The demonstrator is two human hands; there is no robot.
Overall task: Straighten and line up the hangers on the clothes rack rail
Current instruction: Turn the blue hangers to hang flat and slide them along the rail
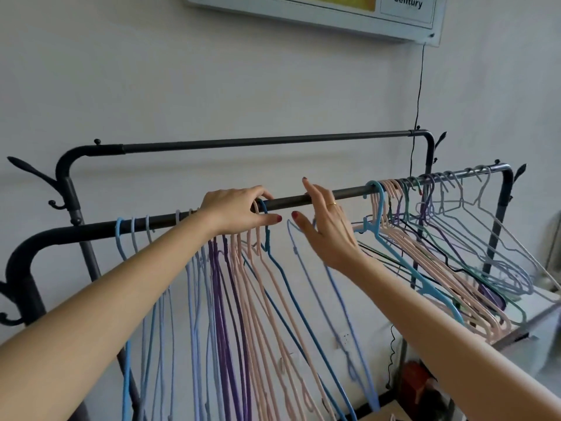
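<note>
The dark front rail [291, 202] of the clothes rack slopes up to the right. My left hand [236, 211] pinches the hook of a dark blue hanger [273, 259] on the rail, at the right end of a tight bunch of blue, purple and pink hangers [227, 284]. My right hand [328, 235] is beside it with fingers spread, fingertips at the rail. A pale blue hanger [303, 268] hangs just behind that hand, its hook hidden. Further right, a tangled group of tilted hangers [425, 259] crowds the rail's end.
A second, higher rail [258, 142] runs behind, close to the white wall. Coat hooks [30, 171] stick out from the rack's left post. A black cable [419, 86] drops from a wall sign [334, 10]. A low table [516, 314] stands under the right hangers.
</note>
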